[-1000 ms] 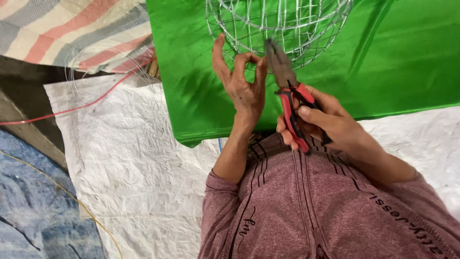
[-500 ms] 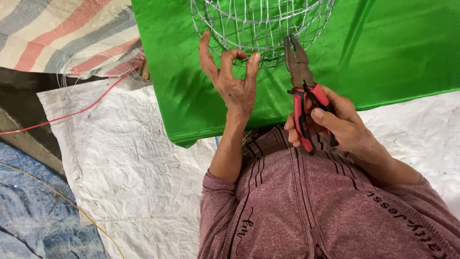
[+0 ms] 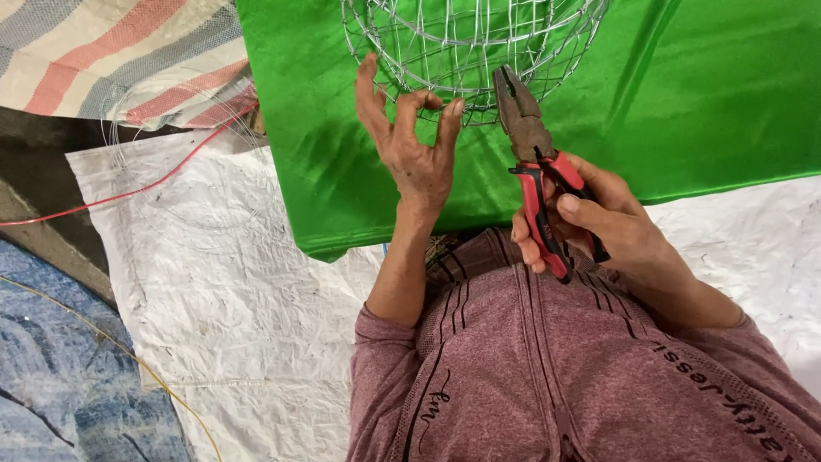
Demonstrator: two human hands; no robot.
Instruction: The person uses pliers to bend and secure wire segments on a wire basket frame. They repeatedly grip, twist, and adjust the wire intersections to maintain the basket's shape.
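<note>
A round wire mesh basket (image 3: pixel 479 43) rests on a green cloth (image 3: pixel 684 103) at the top of the head view. My left hand (image 3: pixel 410 145) reaches up to its near rim, fingertips pinching the wire there. In my right hand (image 3: pixel 599 222) I grip red-handled pliers (image 3: pixel 534 162). Their rusty jaws point up and sit slightly apart at the basket's rim, just right of my left fingers.
A white woven sheet (image 3: pixel 214 291) covers the floor under me. A striped cloth (image 3: pixel 111 51) lies at the top left, with a red wire (image 3: pixel 145 184) and thin loose wires running across the sheet. Blue fabric (image 3: pixel 60 376) fills the bottom left corner.
The basket and green cloth have shifted left and up in view. My right hand has swung the pliers to the right of the rim, and my left fingers have closed on the wire.
</note>
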